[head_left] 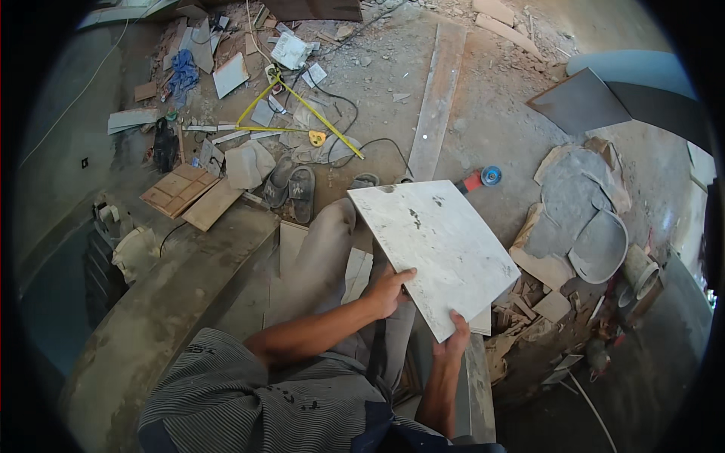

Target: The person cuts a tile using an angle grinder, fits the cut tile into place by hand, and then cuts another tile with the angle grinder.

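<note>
Tile [442, 249], pale w/ dark marks, tilted, ctr-right of frame. L hand [389, 293] grips its lower-L edge, R hand [451, 343] its bottom corner. Red tool [473, 180] just above; yellow tape measure [317, 138] upper ctr-L.

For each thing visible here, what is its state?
White rectangular tile: tilted, spotted, gripped by left hand and right hand.
Yellow tape measure: tape extended, bent.
Blue cloth: crumpled.
Dark grey sandal pair: unworn.
Brown paper bag: torn, grey powder exposed.
Red tool with blue round end: partly hidden.
</note>
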Demonstrator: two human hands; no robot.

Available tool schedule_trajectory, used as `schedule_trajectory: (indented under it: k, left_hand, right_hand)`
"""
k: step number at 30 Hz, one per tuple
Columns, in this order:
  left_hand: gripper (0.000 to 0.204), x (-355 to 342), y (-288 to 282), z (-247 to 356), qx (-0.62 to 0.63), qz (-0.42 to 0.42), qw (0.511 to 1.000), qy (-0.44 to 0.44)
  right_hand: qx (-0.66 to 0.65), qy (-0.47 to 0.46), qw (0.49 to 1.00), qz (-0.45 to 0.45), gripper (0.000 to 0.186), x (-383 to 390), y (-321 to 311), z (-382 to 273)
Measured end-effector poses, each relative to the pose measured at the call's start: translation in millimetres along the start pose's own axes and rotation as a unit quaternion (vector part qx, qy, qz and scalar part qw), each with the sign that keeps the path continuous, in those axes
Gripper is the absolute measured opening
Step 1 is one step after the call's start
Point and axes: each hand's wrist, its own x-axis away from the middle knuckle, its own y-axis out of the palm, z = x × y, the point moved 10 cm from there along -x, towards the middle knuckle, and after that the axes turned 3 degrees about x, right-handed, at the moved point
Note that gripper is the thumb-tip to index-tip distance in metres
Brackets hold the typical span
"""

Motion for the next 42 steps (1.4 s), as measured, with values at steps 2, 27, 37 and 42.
schedule_trajectory:
  k: [2,27,37,42]
  left_hand:
    - [0.046,4.1,1.9,-16.7,-0.020,-0.008,0.998,-0.054]
    - [0.058,-124.5,-182.9,352.7,-0.576,0.110,0.807,0.072]
    - [0.061,-293.1,-167.3,398.4,-0.461,0.282,0.769,0.341]
    - [0.056,-409.3,-149.8,406.5,-0.371,0.287,0.775,0.422]
  right_hand:
    - [0.013,-0.023,0.999,0.046,0.068,14.5,-14.7,-4.1]
    - [0.189,0.031,0.981,0.015,0.058,-24.5,152.1,49.4]
    - [0.394,-0.089,0.914,-0.034,0.044,-380.5,151.4,-3.4]
    - [0.441,-0.240,0.864,-0.034,0.033,-530.3,161.7,-36.7]
